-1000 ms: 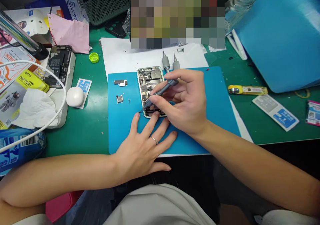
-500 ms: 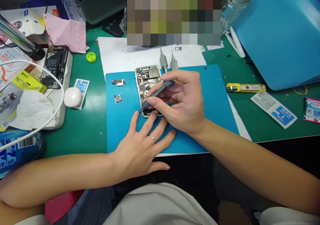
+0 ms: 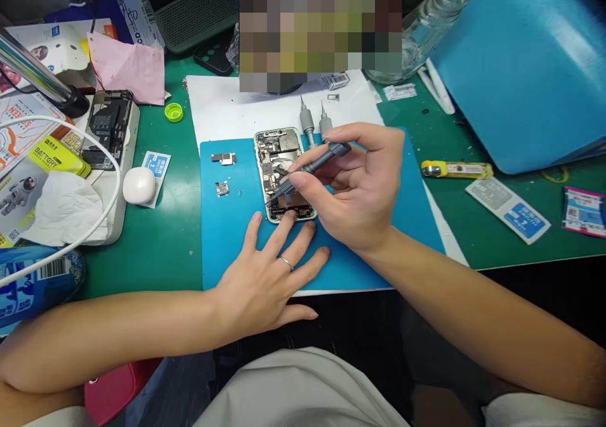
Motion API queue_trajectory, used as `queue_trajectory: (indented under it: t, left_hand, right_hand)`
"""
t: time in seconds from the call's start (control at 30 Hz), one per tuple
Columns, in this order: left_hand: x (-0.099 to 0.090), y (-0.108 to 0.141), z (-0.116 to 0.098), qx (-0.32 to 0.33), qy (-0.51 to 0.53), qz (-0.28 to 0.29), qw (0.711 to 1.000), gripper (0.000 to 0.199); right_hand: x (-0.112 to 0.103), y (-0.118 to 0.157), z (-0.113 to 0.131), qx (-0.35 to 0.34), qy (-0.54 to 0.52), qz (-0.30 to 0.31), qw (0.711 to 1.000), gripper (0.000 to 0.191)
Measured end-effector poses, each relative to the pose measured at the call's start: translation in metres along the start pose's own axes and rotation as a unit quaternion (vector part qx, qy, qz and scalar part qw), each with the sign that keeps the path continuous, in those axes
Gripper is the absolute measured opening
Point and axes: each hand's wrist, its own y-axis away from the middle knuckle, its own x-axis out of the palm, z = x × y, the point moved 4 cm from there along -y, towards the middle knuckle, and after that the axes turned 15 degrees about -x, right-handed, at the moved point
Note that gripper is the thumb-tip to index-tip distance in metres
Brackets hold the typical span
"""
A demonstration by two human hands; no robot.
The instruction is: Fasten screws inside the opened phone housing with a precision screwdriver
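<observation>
The uncovered phone (image 3: 277, 165), in from the bench's (image 3: 161, 256) near edge, looks light, stiff, fragile inside; hold its sides. Right hand (image 3: 362, 190) pinches a screwdriver (image 3: 322, 160); left hand (image 3: 262, 272) lies spread, fingertip steadying it.

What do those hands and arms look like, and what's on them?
The left hand wears a thin, round, silver-coloured metal ring on one of its fingers; the right hand shows none. Neither hand is gloved. Both forearms are bare, and pale grey cloth sleeves show near the bottom corners.
</observation>
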Motion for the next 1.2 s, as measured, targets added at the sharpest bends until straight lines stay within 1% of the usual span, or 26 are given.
queue_trajectory:
  t: [0.27,0.47,0.63,0.8,0.97,1.03,1.13,1.2]
  left_hand:
    - [0.001,0.004,-0.002,0.008,-0.025,-0.038,0.999,0.092]
    - [-0.001,0.004,0.0,0.001,-0.026,-0.019,0.999,0.083]
    - [-0.001,0.004,0.001,0.001,-0.023,-0.015,1.0,0.082]
    - [0.001,0.005,0.002,0.019,-0.023,-0.038,0.999,0.083]
    - [0.0,0.005,0.003,0.063,-0.021,-0.058,0.996,0.084]
    - [-0.004,0.005,0.001,0.106,-0.008,-0.08,0.991,0.075]
    - [-0.016,0.007,-0.002,0.201,0.046,-0.145,0.968,0.046]
    - [-0.024,0.005,0.0,0.231,0.081,-0.18,0.953,0.031]
  right_hand:
    - [-0.002,-0.003,-0.002,-0.022,0.014,-0.021,0.999,0.037]
    - [-0.001,-0.004,-0.004,-0.013,0.006,-0.028,1.0,0.036]
    - [-0.001,-0.002,-0.006,-0.001,-0.006,-0.033,0.999,0.038]
    - [0.001,-0.004,-0.009,0.014,-0.004,-0.048,0.999,0.036]
    - [-0.002,-0.007,-0.013,0.0,0.003,-0.085,0.996,0.037]
    - [-0.005,-0.008,-0.015,-0.011,0.004,-0.098,0.995,0.038]
    - [-0.011,-0.011,-0.018,-0.03,0.014,-0.118,0.992,0.042]
    - [-0.015,-0.014,-0.02,-0.035,0.034,-0.127,0.991,0.047]
